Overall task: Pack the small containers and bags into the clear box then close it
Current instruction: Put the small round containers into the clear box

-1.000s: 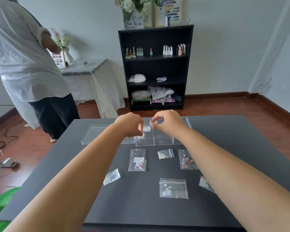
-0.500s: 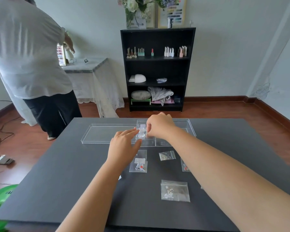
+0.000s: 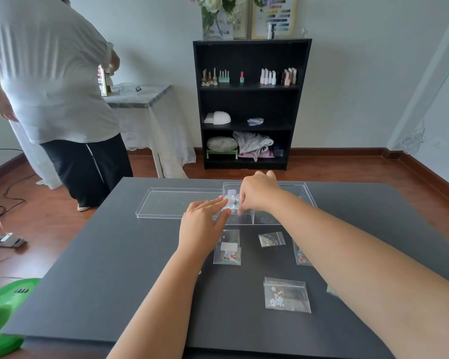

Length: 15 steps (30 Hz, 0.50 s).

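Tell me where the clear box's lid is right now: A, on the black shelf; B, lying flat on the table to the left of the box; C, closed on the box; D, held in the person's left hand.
B: the lid lies flat on the table just left of the clear box, while the left hand rests open beside it.
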{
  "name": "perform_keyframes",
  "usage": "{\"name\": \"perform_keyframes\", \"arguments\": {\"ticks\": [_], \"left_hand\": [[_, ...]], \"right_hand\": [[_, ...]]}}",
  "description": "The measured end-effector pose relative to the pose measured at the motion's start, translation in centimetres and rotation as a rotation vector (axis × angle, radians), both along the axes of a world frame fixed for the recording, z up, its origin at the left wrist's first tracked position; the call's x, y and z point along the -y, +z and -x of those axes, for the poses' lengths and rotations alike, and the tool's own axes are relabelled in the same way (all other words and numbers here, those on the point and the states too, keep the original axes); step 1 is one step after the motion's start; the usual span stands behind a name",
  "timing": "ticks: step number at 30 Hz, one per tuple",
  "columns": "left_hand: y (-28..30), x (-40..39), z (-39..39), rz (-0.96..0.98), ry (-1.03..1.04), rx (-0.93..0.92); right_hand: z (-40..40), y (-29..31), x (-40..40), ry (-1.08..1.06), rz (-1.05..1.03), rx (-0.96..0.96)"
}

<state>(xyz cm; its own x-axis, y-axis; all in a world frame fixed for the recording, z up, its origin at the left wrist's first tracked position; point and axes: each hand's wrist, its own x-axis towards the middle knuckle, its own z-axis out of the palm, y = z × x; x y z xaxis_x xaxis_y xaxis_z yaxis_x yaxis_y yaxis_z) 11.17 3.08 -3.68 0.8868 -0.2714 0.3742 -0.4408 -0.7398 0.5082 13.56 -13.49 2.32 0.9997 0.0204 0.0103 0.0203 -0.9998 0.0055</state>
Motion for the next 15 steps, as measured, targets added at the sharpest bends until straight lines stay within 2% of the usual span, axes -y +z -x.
{"name": "perform_keyframes", "arguments": {"ticks": [5,15], "left_hand": [[-0.2,0.1,0.0,0.025,0.002,0.017],[-0.5,0.1,0.0,0.036,0.001,0.005]], "right_hand": [[-0.2,-0.1,0.1,0.003,-0.089,0.047],[-0.7,-0.7,-0.9,-0.013,-0.013,0.063]]}}
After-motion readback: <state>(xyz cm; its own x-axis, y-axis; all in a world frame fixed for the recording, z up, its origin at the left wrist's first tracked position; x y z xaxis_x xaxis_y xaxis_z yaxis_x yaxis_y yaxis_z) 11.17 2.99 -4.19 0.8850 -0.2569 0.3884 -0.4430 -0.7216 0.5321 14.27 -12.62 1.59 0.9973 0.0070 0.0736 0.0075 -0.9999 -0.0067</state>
